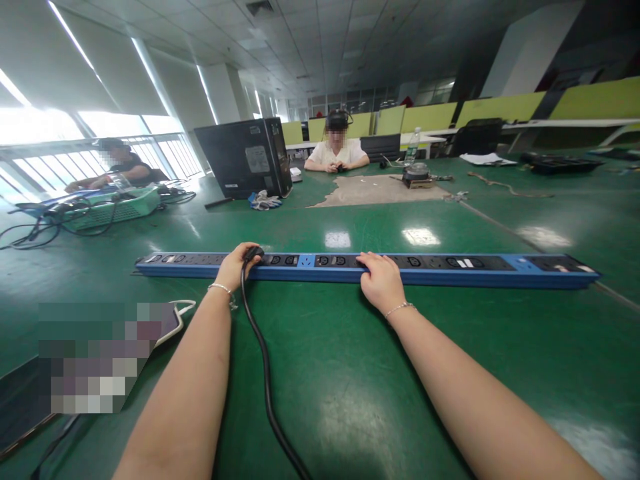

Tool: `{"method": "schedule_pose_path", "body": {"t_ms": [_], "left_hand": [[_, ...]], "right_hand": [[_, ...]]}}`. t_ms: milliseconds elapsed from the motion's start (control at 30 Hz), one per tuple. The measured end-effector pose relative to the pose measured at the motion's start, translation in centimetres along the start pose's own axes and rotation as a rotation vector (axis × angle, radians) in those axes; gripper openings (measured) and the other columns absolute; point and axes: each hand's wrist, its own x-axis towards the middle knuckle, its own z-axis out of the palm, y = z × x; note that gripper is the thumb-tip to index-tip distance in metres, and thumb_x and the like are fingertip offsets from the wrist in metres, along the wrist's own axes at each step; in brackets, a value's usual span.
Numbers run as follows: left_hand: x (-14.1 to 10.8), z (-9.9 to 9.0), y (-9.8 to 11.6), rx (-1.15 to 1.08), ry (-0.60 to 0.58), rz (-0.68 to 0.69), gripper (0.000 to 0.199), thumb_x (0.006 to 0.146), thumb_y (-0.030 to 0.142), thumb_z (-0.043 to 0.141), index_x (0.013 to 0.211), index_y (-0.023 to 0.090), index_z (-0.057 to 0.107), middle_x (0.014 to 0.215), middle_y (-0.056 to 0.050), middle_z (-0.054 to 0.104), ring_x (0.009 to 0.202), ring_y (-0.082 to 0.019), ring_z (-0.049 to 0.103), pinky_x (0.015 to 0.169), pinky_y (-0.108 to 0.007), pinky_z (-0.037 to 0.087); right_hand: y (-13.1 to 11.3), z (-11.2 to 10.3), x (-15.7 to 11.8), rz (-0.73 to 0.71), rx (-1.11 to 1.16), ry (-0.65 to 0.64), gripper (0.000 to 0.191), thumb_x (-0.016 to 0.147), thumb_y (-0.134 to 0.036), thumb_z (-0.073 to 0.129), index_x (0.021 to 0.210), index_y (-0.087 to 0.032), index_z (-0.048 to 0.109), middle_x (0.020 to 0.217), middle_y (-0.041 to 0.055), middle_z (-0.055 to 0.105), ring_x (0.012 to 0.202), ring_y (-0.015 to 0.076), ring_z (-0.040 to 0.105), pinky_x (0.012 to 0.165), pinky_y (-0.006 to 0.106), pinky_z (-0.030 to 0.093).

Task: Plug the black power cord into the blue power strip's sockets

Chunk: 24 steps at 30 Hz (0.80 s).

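A long blue power strip [435,275] with black sockets along its top lies across the green table in front of me. My left hand [235,267] grips a black plug [255,253] at the strip's left half; whether the plug sits inside a socket I cannot tell. From the plug a black cable [265,360] curves down toward me and leaves the view at the bottom. My right hand [381,277] rests over the strip right of its middle, fingers bent onto the top face and front edge. What lies under those fingertips is hidden.
At left lie a blurred phone-like device [165,327] and a green basket [113,212] with cables. Beyond the strip stand a black computer case [240,160], a glove [265,200] and a bottle [414,147]. One person [337,150] sits opposite, another [123,167] far left.
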Motion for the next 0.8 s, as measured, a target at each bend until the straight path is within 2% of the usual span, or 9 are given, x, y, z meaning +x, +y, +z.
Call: {"method": "schedule_pose_path", "body": {"t_ms": [100, 200, 400, 600, 800], "left_hand": [[0.0, -0.5, -0.1, 0.028, -0.037, 0.031, 0.035, 0.076, 0.036, 0.052, 0.107, 0.021, 0.056, 0.095, -0.005, 0.068, 0.086, -0.019, 0.062, 0.081, -0.031, 0.048], [-0.1, -0.6, 0.0, 0.053, -0.026, 0.028, 0.036, 0.076, 0.036, 0.051, 0.109, 0.021, 0.056, 0.095, -0.006, 0.067, 0.084, -0.019, 0.062, 0.08, -0.031, 0.047], [-0.4, 0.2, -0.1, 0.108, -0.035, 0.028, 0.035, 0.077, 0.035, 0.051, 0.11, 0.023, 0.055, 0.094, -0.004, 0.067, 0.083, -0.018, 0.062, 0.079, -0.03, 0.048], [-0.5, 0.6, -1.0, 0.102, -0.053, 0.043, 0.037, 0.079, 0.038, 0.05, 0.113, 0.023, 0.055, 0.101, -0.005, 0.066, 0.092, -0.02, 0.062, 0.086, -0.033, 0.046], [-0.8, 0.8, -0.5, 0.123, -0.027, 0.026, 0.036, 0.08, 0.037, 0.05, 0.112, 0.024, 0.055, 0.1, -0.004, 0.066, 0.091, -0.02, 0.062, 0.084, -0.031, 0.047]], "right_hand": [[0.0, 0.0, 0.0, -0.004, -0.011, -0.01, 0.04, 0.07, -0.008, 0.042, 0.101, -0.015, 0.066, 0.113, 0.0071, 0.065, 0.111, 0.02, 0.055, 0.102, 0.039, 0.033], [0.1, 0.0, 0.0, -0.006, -0.015, -0.006, 0.04, 0.07, -0.008, 0.042, 0.1, -0.015, 0.066, 0.113, 0.0069, 0.065, 0.111, 0.0204, 0.055, 0.102, 0.04, 0.033], [0.1, 0.0, 0.1, -0.012, -0.009, 0.0, 0.039, 0.069, -0.008, 0.043, 0.099, -0.017, 0.066, 0.113, 0.0067, 0.065, 0.111, 0.0207, 0.055, 0.101, 0.04, 0.034], [0.2, 0.1, 0.1, -0.007, -0.011, -0.012, 0.039, 0.069, -0.008, 0.043, 0.099, -0.016, 0.067, 0.113, 0.0078, 0.065, 0.111, 0.0215, 0.055, 0.101, 0.042, 0.034], [0.3, 0.1, 0.1, -0.009, -0.008, -0.004, 0.039, 0.069, -0.009, 0.043, 0.099, -0.017, 0.067, 0.112, 0.007, 0.065, 0.111, 0.0216, 0.055, 0.101, 0.042, 0.034]]}}
